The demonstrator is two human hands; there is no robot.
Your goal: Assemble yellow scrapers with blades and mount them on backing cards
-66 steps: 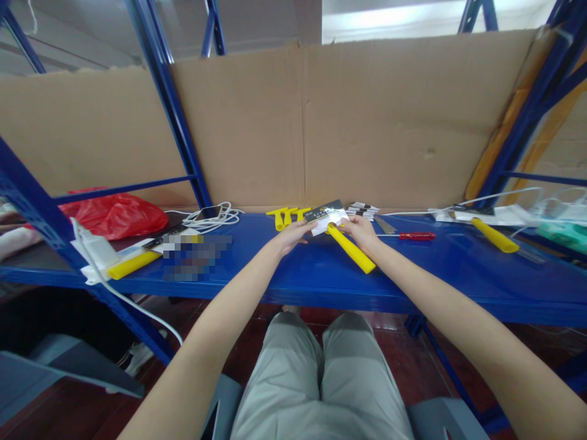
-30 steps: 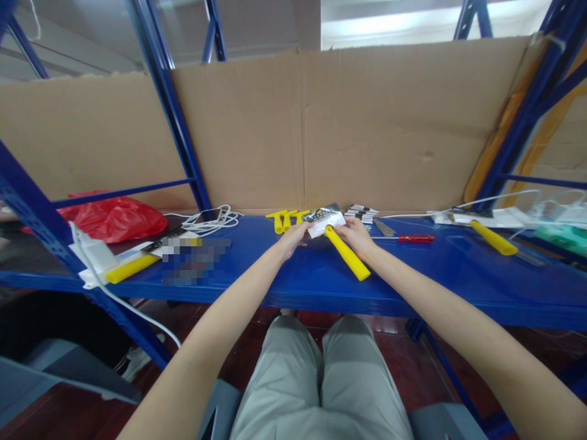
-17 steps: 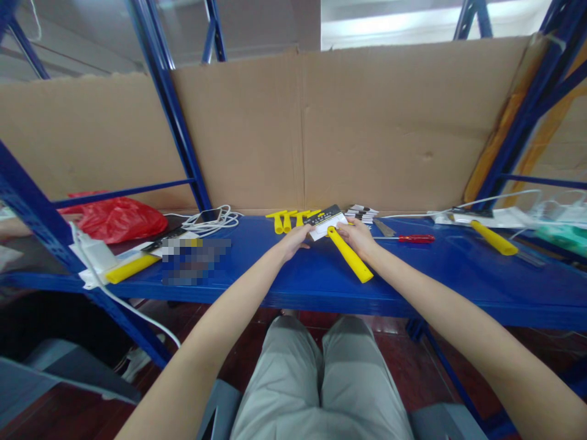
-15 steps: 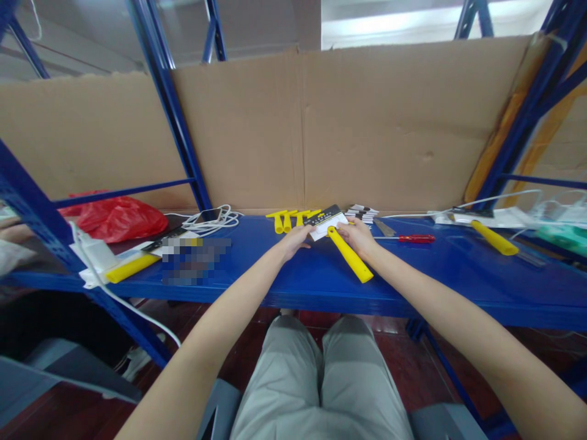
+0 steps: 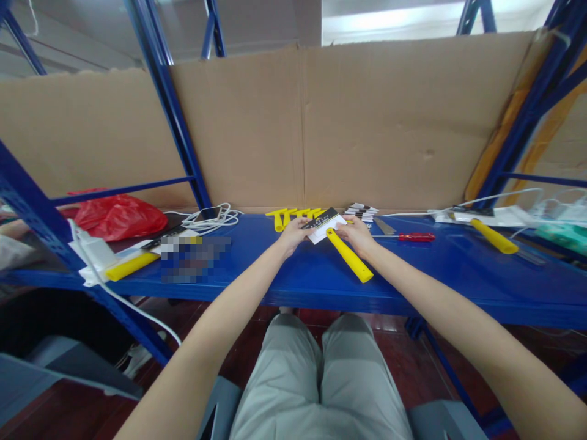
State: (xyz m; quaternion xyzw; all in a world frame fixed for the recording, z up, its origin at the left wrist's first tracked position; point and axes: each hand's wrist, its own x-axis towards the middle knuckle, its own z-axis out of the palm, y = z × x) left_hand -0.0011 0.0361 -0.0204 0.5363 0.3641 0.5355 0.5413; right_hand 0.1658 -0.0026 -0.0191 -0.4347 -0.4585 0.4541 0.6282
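Over the middle of the table I hold a yellow-handled scraper [image 5: 351, 256], its handle slanting down toward my right forearm. A black-and-white card [image 5: 324, 225] covers its head end, so the blade is hidden. My left hand [image 5: 293, 237] pinches the card's left edge. At the head's right end, my right hand [image 5: 356, 234] is closed on the scraper and card, its fingertips partly hidden. Behind my left hand several yellow T-shaped handles [image 5: 278, 221] stand in a row. A stack of black-and-white cards [image 5: 362, 211] lies behind my right hand, with a flat metal blade [image 5: 384, 226] nearby.
A red screwdriver [image 5: 416, 237] lies right of my hands. Farther right rests another yellow-handled scraper [image 5: 495, 237] by cables. On the left are a white cable coil [image 5: 217, 219], a red plastic bag [image 5: 121, 215], a white power block [image 5: 94, 252] and blue rack posts [image 5: 177, 122].
My left hand has shifted slightly, its fingers now farther back along the card's left edge. The card has tilted a little; the handle and my right hand stay nearly in place.
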